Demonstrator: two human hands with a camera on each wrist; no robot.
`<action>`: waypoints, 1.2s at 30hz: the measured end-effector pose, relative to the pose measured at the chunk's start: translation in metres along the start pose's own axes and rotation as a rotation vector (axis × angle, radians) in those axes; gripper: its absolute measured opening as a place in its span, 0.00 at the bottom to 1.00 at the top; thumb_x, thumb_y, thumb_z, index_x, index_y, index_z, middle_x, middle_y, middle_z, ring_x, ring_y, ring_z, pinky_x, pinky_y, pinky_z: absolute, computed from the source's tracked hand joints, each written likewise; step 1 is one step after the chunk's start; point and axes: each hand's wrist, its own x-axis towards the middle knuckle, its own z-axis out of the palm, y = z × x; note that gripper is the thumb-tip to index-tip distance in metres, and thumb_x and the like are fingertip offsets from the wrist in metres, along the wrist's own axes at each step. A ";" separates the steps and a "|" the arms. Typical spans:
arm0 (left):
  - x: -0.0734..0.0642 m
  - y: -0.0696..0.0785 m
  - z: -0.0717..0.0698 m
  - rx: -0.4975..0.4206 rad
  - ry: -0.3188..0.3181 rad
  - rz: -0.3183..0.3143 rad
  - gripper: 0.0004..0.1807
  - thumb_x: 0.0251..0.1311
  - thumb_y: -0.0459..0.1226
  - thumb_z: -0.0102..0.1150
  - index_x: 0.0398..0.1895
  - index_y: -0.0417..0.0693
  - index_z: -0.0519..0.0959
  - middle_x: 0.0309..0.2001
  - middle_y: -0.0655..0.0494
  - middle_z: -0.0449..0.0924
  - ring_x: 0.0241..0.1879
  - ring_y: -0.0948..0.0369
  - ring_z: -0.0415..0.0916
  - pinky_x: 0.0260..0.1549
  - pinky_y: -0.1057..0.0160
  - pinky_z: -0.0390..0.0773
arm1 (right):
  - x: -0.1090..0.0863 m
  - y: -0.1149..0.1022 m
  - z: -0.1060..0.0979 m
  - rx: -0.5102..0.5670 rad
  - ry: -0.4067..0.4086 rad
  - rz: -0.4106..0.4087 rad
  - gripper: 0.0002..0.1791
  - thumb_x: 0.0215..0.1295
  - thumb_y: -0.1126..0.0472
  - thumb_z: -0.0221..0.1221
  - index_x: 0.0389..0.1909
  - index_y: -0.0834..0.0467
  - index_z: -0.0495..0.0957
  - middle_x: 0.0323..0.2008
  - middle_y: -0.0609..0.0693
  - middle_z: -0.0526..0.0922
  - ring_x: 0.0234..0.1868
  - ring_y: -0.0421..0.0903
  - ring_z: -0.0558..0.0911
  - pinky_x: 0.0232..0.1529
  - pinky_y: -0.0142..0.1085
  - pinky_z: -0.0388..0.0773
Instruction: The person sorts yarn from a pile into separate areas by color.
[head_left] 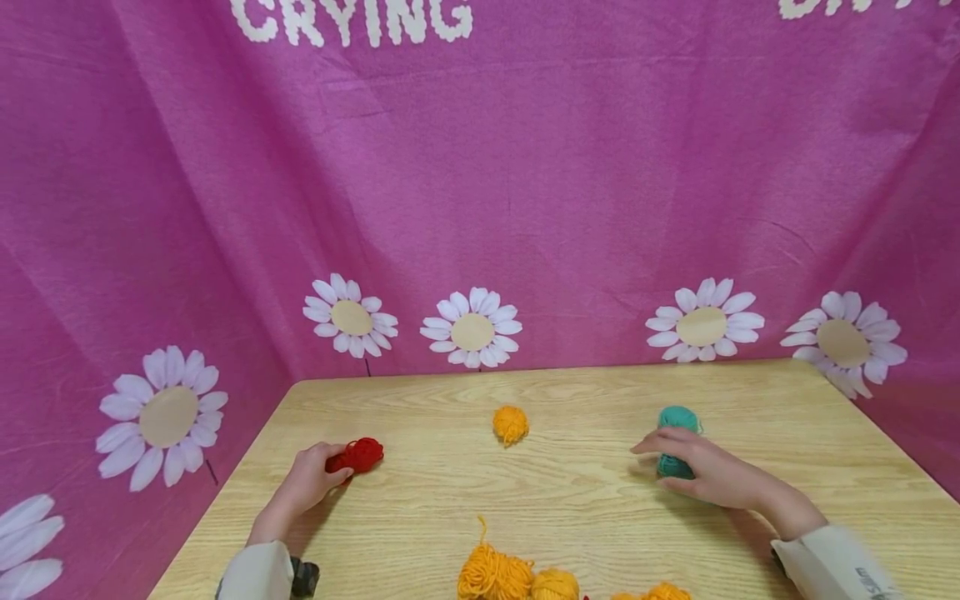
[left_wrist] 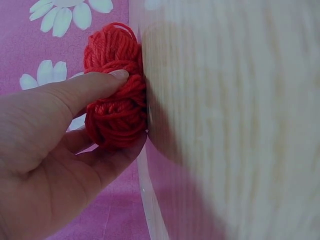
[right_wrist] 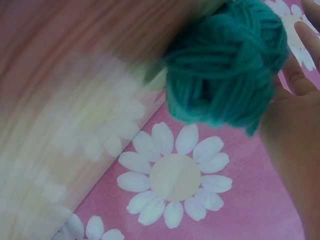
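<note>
My left hand [head_left: 309, 477] grips a small skein of red yarn [head_left: 364, 455] low at the left side of the table. In the left wrist view the thumb lies across the middle of the red skein [left_wrist: 115, 115], with the fingers curled on its far side. On the right, my right hand [head_left: 716, 471] reaches over a skein of teal yarn [head_left: 678, 418], its fingers extended and partly covering it. Seen from the right wrist, the teal skein [right_wrist: 220, 70] sits beside the palm, the fingers spread and not wrapped round it.
An orange ball of yarn [head_left: 511, 425] lies mid-table toward the back. Several more orange bundles [head_left: 495, 573] sit at the near edge, partly cut off by the frame. A pink cloth [head_left: 525, 208] with white daisies hangs behind the wooden table [head_left: 427, 492] and on its sides.
</note>
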 end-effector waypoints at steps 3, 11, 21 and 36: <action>0.000 0.001 0.000 0.002 -0.002 -0.002 0.21 0.56 0.31 0.66 0.53 0.28 0.78 0.44 0.37 0.81 0.44 0.46 0.79 0.48 0.46 0.80 | 0.004 -0.003 0.003 0.004 0.005 -0.030 0.25 0.56 0.65 0.68 0.56 0.53 0.77 0.50 0.44 0.79 0.51 0.37 0.74 0.50 0.30 0.78; 0.000 0.000 0.001 -0.002 -0.002 -0.015 0.22 0.56 0.31 0.66 0.53 0.28 0.78 0.44 0.38 0.81 0.43 0.48 0.79 0.48 0.47 0.80 | 0.010 -0.011 0.007 0.006 -0.005 -0.054 0.25 0.56 0.66 0.67 0.57 0.53 0.77 0.52 0.45 0.79 0.53 0.40 0.75 0.54 0.30 0.76; -0.001 0.000 0.000 -0.012 0.009 -0.004 0.21 0.56 0.31 0.66 0.52 0.28 0.78 0.43 0.38 0.82 0.42 0.48 0.79 0.47 0.48 0.80 | 0.014 -0.016 0.014 0.027 0.026 -0.134 0.23 0.58 0.65 0.66 0.56 0.54 0.77 0.51 0.45 0.79 0.52 0.40 0.74 0.55 0.31 0.74; 0.000 -0.001 0.001 -0.028 0.012 0.001 0.21 0.56 0.31 0.66 0.52 0.28 0.78 0.43 0.39 0.82 0.42 0.49 0.79 0.46 0.48 0.81 | 0.019 -0.024 0.018 0.054 -0.034 -0.117 0.22 0.61 0.64 0.64 0.57 0.52 0.76 0.52 0.43 0.77 0.53 0.39 0.74 0.53 0.32 0.77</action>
